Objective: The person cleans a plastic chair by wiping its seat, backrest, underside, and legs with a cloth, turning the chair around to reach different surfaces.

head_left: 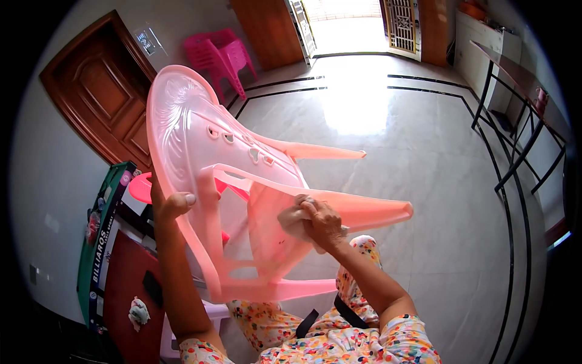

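A pink plastic chair [188,121] is held up off the floor and tipped on its side in front of me, its legs pointing right. Its backrest has several small cut-outs. My left hand [174,205] grips the chair's edge by the backrest, thumb on the near face and fingers hidden behind. In my right hand [323,223] is a bunched, pale cloth [293,222], pressed against the chair near the seat and the base of a leg. The fingers of that hand are closed over the cloth.
Stacked magenta chairs [218,53] stand by the far wall. At left are a billiards box [100,261] and a dark red table [124,291] with a crumpled cloth [139,313]. A dark-legged table [515,91] stands at right. Tiled floor [424,242] spreads toward an open doorway.
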A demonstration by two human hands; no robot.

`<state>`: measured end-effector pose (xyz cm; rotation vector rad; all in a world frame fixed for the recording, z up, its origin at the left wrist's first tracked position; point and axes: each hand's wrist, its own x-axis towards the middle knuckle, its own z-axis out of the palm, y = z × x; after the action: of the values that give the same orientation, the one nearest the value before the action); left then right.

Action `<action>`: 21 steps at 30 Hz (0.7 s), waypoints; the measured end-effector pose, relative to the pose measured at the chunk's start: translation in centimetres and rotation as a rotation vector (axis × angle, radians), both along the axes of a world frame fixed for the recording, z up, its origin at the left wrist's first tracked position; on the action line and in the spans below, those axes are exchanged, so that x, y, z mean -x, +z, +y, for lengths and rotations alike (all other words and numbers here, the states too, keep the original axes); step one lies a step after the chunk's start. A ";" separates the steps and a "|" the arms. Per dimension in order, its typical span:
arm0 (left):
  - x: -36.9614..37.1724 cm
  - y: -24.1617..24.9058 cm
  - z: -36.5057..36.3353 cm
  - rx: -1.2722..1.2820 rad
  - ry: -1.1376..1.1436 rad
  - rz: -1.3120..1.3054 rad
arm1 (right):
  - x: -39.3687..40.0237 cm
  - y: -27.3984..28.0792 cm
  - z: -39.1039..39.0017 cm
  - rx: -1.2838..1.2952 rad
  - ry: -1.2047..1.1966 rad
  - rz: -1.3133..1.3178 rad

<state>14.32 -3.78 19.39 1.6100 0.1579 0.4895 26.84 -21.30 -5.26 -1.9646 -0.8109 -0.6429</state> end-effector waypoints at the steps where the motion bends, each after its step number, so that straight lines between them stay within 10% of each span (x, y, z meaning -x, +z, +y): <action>1: 0.1 0.1 -0.2 0.022 0.014 -0.002 | -0.2 -0.5 -0.8 0.002 0.000 0.003; 10: 1.6 -0.8 2.9 -0.006 0.073 -0.052 | -6.8 -10.3 -15.6 0.243 -0.649 0.528; 15: 1.7 0.4 0.1 -0.080 0.039 -0.074 | -4.7 -5.4 -11.6 -0.077 -0.431 0.676; 21: 1.7 0.1 -0.3 -0.241 0.146 -0.158 | 0.0 -0.4 0.4 -0.201 -0.173 -0.014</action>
<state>12.61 -4.04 19.44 1.7940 0.1005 0.7701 26.87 -20.94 -5.69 -1.8602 -0.5644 -0.8092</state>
